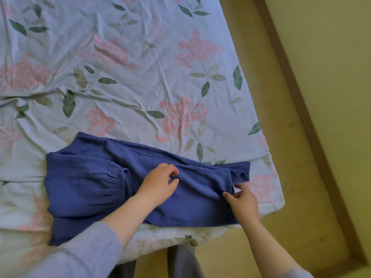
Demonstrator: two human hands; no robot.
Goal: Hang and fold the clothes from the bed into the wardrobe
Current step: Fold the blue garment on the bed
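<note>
Take the near corner of the bedsheet (pixel 278 204) as your mark. The blue garment (pixel 86 189) lies flat just in from that corner, stretched along the bed's near edge and partly folded. A gathered cuff (pixel 122 183) is turned in over its body at the end farther from the corner. The wardrobe is not in view.

Your right hand (pixel 244 200) is at the garment's end closest to the corner, thumb and fingers pinching the cloth at its edge. Your left hand (pixel 158 185) sits farther from the corner, over the garment's middle. Its fingers are curled and appear to nip a ridge of fabric, though the grip itself is hard to make out.

I'd judge you are midway through a fold, so watch three things:
- If you pull the corner-side end across while your left hand lets go, the whole piece may slide and the tucked cuff could flop open.
- The garment's near edge sits right at the mattress edge, so a tug toward you could tip it onto the floor (pixel 271 247) beside the corner.
- The sheet is creased, and dragging the cloth may bunch it underneath and skew the fold.
</note>
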